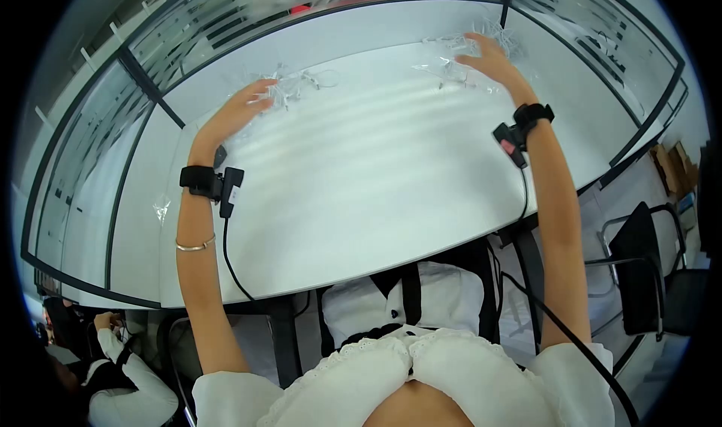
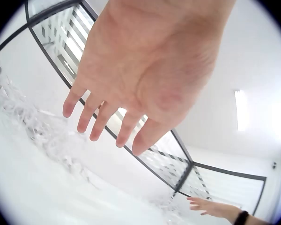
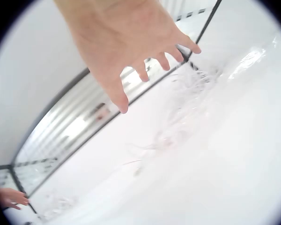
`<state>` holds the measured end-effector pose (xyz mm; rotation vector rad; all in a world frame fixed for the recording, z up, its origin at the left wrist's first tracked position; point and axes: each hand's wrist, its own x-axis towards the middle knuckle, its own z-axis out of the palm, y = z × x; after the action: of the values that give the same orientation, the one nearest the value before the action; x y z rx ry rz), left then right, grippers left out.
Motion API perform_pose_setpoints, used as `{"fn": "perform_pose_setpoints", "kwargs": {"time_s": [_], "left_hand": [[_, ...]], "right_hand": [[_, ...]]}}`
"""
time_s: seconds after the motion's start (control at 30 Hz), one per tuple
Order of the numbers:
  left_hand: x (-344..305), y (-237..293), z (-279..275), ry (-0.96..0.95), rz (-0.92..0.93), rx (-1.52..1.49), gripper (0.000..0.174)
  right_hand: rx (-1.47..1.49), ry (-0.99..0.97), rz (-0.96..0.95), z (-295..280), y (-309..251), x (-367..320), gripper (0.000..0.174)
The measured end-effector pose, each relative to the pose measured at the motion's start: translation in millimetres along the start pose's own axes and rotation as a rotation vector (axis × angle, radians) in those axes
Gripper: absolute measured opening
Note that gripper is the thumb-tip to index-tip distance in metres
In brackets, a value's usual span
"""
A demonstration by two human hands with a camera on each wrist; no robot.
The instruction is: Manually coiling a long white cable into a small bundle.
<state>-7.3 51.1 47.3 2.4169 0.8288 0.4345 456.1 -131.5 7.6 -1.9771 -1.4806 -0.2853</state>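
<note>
My left hand (image 1: 239,112) reaches over the far left of the white table, at a loose pile of thin white cords and clear plastic (image 1: 288,92). In the left wrist view its palm shows, fingers extended and slightly spread, with nothing in them. Toward the far right corner, my right hand (image 1: 492,60) is stretched out over a second pile of white cords and clear plastic (image 1: 510,43). The right wrist view shows that hand's fingers (image 3: 119,101) spread above the tangled heap (image 3: 187,103), holding nothing. Some clear plastic (image 1: 444,71) lies just left of the right hand.
Low partitions with dark frames (image 1: 342,9) border the white table (image 1: 361,179) at the back and sides. A small clear plastic piece (image 1: 161,209) lies at the left. Camera cables hang from both wrists. A black chair (image 1: 639,269) stands at right; another person (image 1: 124,374) sits at lower left.
</note>
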Motion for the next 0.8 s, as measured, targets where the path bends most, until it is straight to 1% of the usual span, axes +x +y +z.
{"fn": "perform_pose_setpoints", "kwargs": {"time_s": [0.03, 0.07, 0.13, 0.17, 0.23, 0.27, 0.37, 0.4, 0.5, 0.53, 0.63, 0.67, 0.77, 0.8], "left_hand": [[-7.7, 18.9, 8.6, -0.049, 0.099, 0.036, 0.042], [-12.6, 26.5, 16.5, -0.052, 0.15, 0.046, 0.042], [-21.7, 42.0, 27.9, -0.079, 0.232, 0.083, 0.042], [-27.0, 52.2, 31.1, -0.1, 0.261, 0.111, 0.041], [-36.0, 65.0, 37.9, -0.116, 0.294, 0.175, 0.04], [-40.0, 68.5, 40.3, -0.123, 0.301, 0.177, 0.04], [-47.4, 73.3, 48.0, -0.18, 0.295, 0.104, 0.039], [-48.7, 73.7, 49.6, -0.195, 0.287, 0.065, 0.039], [-49.3, 69.0, 54.8, -0.219, 0.264, 0.03, 0.038], [-47.7, 61.2, 59.5, -0.17, 0.298, 0.052, 0.037], [-47.3, 58.1, 60.0, -0.181, 0.272, 0.006, 0.035], [-47.7, 57.4, 60.2, -0.171, 0.264, -0.001, 0.035], [-49.0, 51.9, 62.8, -0.146, 0.254, -0.012, 0.033], [-49.7, 51.8, 62.7, -0.138, 0.262, -0.008, 0.032]], "right_hand": [[-0.041, -0.054, 0.108, 10.3, 55.3, 16.6, 0.082], [-0.21, -0.123, 0.309, 15.2, 84.8, 23.5, 0.098], [-0.171, -0.151, 0.383, 23.3, 134.7, 30.1, 0.107], [-0.124, -0.142, 0.394, 26.3, 142.9, 33.7, 0.109], [-0.053, -0.28, 0.392, 33.2, 120.5, 27.9, 0.112], [-0.009, -0.361, 0.341, 27.0, 98.4, 20.0, 0.115], [-0.078, -0.524, 0.274, 15.5, 47.7, 8.6, 0.115], [-0.122, -0.555, 0.227, 5.9, 26.9, 0.9, 0.106], [-0.115, -0.702, 0.035, 8.8, 18.6, -0.1, 0.096], [-0.162, -0.662, 0.009, 8.5, 10.1, -4.2, 0.078], [-0.038, -0.581, 0.043, 11.3, 7.3, 0.6, 0.062], [-0.192, -0.499, 0.105, 11.3, 5.8, 4.3, 0.047], [-0.408, -0.273, 0.082, 9.1, 1.5, 6.4, 0.045], [-0.452, -0.249, 0.09, 6.2, -6.7, 3.6, 0.054]]}}
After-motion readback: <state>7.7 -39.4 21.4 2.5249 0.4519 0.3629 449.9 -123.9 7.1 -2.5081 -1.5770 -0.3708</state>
